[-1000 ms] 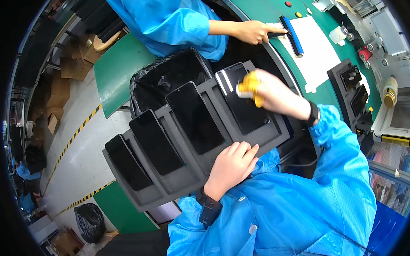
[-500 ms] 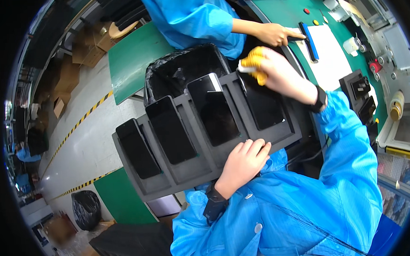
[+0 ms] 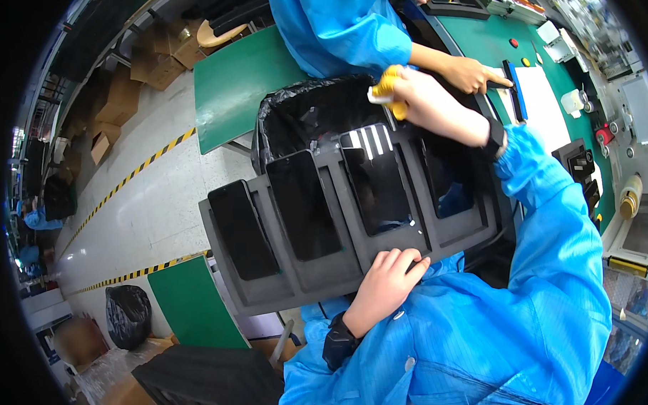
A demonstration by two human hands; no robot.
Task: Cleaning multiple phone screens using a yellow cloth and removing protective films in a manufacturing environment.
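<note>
My left hand (image 3: pixel 385 289) is closed over the near edge of a dark grey tray (image 3: pixel 319 280) with several slots. Black phones lie screen up in it: one far left (image 3: pixel 243 234), then a second (image 3: pixel 304 207), a third (image 3: pixel 378 190) with bright reflections, and a rightmost one (image 3: pixel 448 180) partly under my right arm. Above the tray's far edge, near the third phone's top, my right hand (image 3: pixel 435 106) is closed with yellow covers on its fingertips. They pinch a small white piece (image 3: pixel 379 97), perhaps a wipe; its kind is unclear.
Behind the tray stands a bin lined with a black bag (image 3: pixel 278 108). Across from me, a co-worker's hand (image 3: pixel 469 74) points at a blue bar-shaped tool (image 3: pixel 516 92) on a green bench (image 3: pixel 475 36). A green table (image 3: pixel 241 77) stands at the far left.
My right hand has moved off the rightmost phone, leftward and away across the tray. The tray sits farther right in view; my left hand stays on its edge.
</note>
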